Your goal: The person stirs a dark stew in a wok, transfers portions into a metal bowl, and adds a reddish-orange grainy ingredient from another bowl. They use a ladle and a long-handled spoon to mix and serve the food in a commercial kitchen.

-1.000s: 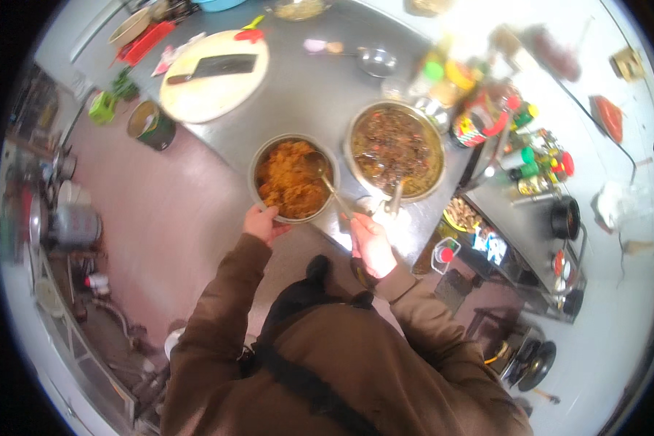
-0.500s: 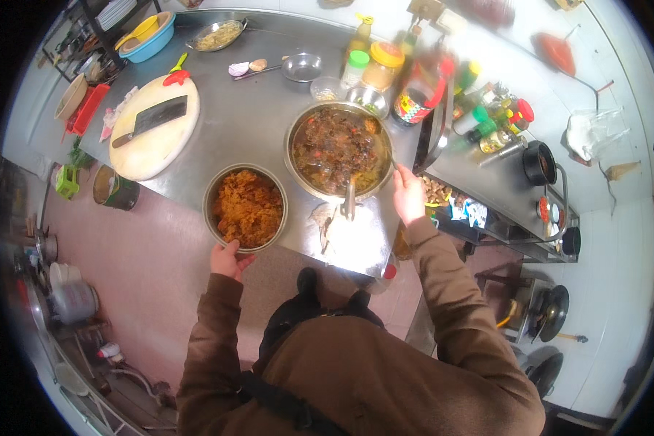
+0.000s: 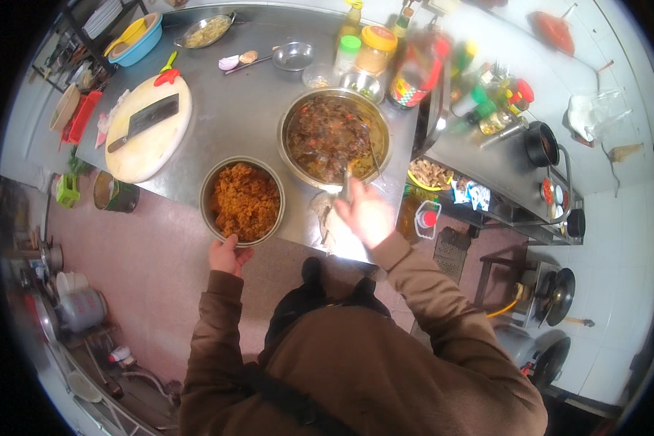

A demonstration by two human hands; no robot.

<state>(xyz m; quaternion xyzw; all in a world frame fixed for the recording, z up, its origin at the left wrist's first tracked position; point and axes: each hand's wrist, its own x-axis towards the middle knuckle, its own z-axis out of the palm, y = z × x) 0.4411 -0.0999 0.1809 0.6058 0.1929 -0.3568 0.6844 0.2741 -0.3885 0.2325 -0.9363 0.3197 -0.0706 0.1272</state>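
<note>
Left hand: my fingers curl against the near rim of the round steel bowl of orange-brown shredded food, thumb on top of the rim, gripping it. The bowl sits at the front edge of the stainless steel counter, partly overhanging it.

Right hand: my fingers are closed around the handle of a metal spoon, somewhat blurred. Its bowl end reaches the near rim of the large round steel basin of dark brown mixed food, which stands just right of and behind the smaller bowl, the two nearly touching.

Under my right hand: a pale crumpled cloth or bag at the counter edge; I cannot tell which.

Left part of counter: a round pale chopping board with a dark-bladed cleaver lying flat on it.

Back of counter: a small empty steel bowl, a shallow steel dish of pale food, a blue bowl, a yellow-lidded jar, assorted bottles.

Right: a lower steel shelf carrying a black pot.
</note>
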